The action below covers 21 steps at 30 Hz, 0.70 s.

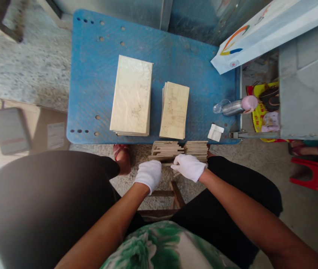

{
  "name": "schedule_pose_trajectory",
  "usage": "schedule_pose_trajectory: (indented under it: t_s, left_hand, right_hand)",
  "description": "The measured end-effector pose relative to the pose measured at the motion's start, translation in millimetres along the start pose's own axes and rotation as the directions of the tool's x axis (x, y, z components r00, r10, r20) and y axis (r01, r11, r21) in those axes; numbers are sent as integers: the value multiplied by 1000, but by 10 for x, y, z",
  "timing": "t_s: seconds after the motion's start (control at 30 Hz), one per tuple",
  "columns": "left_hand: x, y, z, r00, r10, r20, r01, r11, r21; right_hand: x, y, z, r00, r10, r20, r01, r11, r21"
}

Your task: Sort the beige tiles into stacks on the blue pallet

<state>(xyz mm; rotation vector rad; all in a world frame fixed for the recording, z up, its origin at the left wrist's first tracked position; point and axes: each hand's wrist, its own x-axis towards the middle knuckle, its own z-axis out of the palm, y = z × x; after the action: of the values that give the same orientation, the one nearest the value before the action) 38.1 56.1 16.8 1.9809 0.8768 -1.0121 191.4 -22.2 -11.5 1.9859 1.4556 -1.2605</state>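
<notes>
A: How does the left hand (149, 173) look?
B: It wears a white glove, fingers curled inward, at the left end of the nearest thin board (163, 158). I can't tell whether it is clamped on that board; the fingertips are hidden.

A: And the right hand (189, 167)?
B: Gloved too, fingers bent and close together, reaching to the right end of the same board. Whether they pinch it, I can't tell either.

A: Where are the thin boards?
B: Just past the near edge of the blue tabletop (201, 74), between the knees. They make two rows side by side: a left row (164, 147), unevenly lined up, and a right row (196, 147), neater. The single boards are too fine to count surely.

A: What else can you count?
B: Two stacks of pale boards lying flat: one larger stack (132, 97) on the left, one smaller stack (174, 111) beside it, set apart. To their right, one metal bottle (233, 107) with a pink lid, on its side, and one white paper piece (215, 132). One white bag (260, 37) is at the far right corner.
</notes>
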Motion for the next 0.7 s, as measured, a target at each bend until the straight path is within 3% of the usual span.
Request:
schedule_pose_trajectory:
  t_s: [0.27,0.5,0.7]
  left_hand:
    - [225,-63,266,999,-13,39,12,1000,14]
    - [211,11,236,999,-31,30,30,999,29]
    - [121,37,84,999,-25,21,23,997,80]
  right_hand:
    - [5,-56,-24,990,-25,141,31,999,-37]
    - [-5,16,-140,998,56,26,-58,995,78]
    - [-59,53,-259,998,-14,-61,19,996,88]
